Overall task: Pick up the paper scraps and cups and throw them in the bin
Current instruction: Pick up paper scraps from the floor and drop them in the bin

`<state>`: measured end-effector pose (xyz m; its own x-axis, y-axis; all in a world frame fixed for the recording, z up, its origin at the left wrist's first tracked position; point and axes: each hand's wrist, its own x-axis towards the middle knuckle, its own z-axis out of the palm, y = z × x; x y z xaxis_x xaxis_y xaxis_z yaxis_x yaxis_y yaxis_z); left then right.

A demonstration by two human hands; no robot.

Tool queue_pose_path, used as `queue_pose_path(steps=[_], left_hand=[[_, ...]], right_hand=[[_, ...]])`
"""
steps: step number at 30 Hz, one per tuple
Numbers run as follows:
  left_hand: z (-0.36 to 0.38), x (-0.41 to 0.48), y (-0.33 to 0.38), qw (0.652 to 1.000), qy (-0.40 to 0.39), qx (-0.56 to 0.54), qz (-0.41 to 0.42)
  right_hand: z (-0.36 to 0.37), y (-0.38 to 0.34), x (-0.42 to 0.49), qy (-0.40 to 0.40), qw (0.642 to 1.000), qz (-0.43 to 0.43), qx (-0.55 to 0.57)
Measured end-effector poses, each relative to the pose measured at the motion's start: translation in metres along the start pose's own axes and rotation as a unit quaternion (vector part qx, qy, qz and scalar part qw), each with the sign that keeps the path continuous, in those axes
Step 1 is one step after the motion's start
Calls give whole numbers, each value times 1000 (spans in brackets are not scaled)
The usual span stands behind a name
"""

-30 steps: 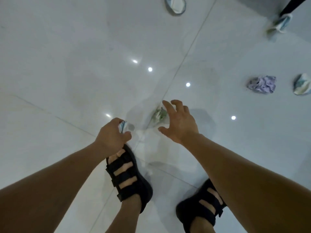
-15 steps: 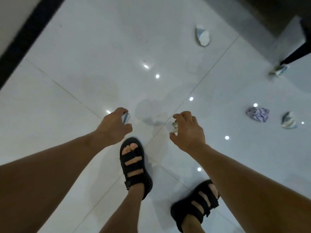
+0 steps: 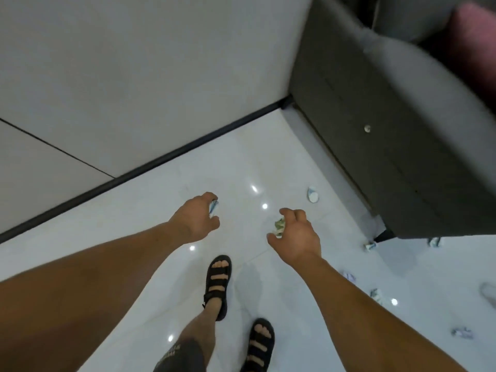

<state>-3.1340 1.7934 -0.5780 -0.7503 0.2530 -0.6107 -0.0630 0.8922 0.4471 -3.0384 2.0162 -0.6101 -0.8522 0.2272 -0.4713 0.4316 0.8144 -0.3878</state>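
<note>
Both arms reach fwd & down, forearms bare. The left hand [image 3: 196, 220] is knuckles-up w/ fingers curled round a blue-white scrap [image 3: 214, 206], which pokes out btw thumb & index finger. The right hand [image 3: 299, 236] is curled too, thumb & fingertips pinching a green-white scrap [image 3: 279, 227]. Both held scraps hang above the floor [image 3: 241, 162], well left of the cabinet [image 3: 375, 135].

Vs 1 s ago: the right hand was spread open over the green-white scrap, which lay on the floor; now the scrap is up in its grip. The left hand's hold on its scrap is unchanged. The view has swung up since 0.5 s ago, so the wall [image 3: 134, 76] & the cabinet now show.

Count: 2 hands, 2 held scraps, 2 black sandals [image 3: 218, 280]. 1 paper cup [image 3: 312, 195] lies on the floor just left of the cabinet's base. 5 loose bits [image 3: 370, 246] lie scattered on the floor: 2 by the cabinet's near corner, 3 further this side of it. Can't tell which are scraps & which are squashed cups.
</note>
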Motion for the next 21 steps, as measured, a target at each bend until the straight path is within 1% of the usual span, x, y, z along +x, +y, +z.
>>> queue_pose_path(steps=[5,10,15,21], left_hand=[[-45,-118,5,996,70,-40,-32],[-67,-231,-14,982,137,-117,-64],[-97,-335,-73,951,216,-189,-115],[-131,-458,-197,906,310,-228,-179]], right_hand=[[-75,-64,-70,15,996,-72,-39],[-111,-131,-141,10,980,-162,-115],[-101,-218,-207,-13,948,-264,-175],[-49,-346,-287,-15,896,-377,-232]])
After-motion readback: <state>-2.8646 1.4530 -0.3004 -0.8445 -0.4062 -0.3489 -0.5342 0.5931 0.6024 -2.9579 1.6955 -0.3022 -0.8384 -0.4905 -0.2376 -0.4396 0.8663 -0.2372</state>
